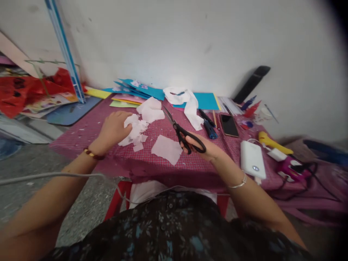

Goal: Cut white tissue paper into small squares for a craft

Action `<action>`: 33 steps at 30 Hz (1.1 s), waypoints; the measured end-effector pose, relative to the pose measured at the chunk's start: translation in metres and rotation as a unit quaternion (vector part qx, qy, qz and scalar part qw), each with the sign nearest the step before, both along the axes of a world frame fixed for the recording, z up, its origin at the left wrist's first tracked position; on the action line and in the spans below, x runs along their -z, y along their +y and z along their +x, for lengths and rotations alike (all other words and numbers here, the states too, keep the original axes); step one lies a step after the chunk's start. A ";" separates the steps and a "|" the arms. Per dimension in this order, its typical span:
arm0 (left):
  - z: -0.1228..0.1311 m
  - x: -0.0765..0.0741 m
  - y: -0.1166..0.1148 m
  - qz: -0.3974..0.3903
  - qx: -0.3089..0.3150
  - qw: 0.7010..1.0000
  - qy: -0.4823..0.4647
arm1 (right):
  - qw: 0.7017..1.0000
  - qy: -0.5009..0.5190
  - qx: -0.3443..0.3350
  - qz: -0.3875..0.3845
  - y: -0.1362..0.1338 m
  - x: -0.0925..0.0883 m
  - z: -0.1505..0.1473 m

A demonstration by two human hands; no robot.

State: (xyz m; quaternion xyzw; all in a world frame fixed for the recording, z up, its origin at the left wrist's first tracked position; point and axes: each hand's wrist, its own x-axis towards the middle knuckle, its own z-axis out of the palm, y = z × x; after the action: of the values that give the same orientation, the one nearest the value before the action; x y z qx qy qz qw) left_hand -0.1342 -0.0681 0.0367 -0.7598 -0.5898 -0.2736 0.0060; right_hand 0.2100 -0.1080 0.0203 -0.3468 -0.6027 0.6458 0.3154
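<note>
My right hand (199, 145) is closed round the handles of black-handled scissors (179, 132), whose blades are slightly apart and point up and to the left. A white piece of thin paper (167, 149) lies flat on the table just left of the handles. At the left, my left hand (116, 127) rests at the edge of a heap of small white paper scraps (136, 128), thumb apart from the curved fingers and nothing visible in its grasp. Behind the heap lies a larger folded white paper sheet (150, 110).
A checked pink cloth (152, 165) covers the table. Along the wall are blue cards (138, 88) and a white paper strip (190, 107). To the right lie a blue cutter (210, 129), a phone (229, 125), a white power bank (252, 159) and cables.
</note>
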 end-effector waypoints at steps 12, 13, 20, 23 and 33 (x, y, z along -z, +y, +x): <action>0.114 0.026 -0.052 -0.134 0.307 0.941 0.036 | 0.949 -0.247 0.129 0.146 -0.051 0.028 0.084; 0.116 0.030 -0.063 -0.134 0.316 0.938 0.051 | 0.948 -0.251 0.134 0.147 -0.058 0.027 0.088; 0.103 0.050 -0.099 -0.077 0.261 0.960 0.065 | 0.980 -0.182 0.073 0.014 -0.103 0.027 0.100; 0.104 0.053 -0.091 -0.048 0.245 0.966 0.062 | 0.988 -0.138 0.027 -0.067 -0.115 0.031 0.100; 0.121 0.082 -0.096 -0.041 0.232 0.972 -0.015 | 0.978 -0.060 -0.038 -0.193 -0.141 0.049 0.107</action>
State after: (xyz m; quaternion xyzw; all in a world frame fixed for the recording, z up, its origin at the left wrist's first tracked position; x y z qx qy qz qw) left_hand -0.0135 -0.1642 -0.0455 -0.8713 -0.4081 -0.2542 -0.0980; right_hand 0.3168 -0.2494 -0.0284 -0.4162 -0.4972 0.7396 0.1803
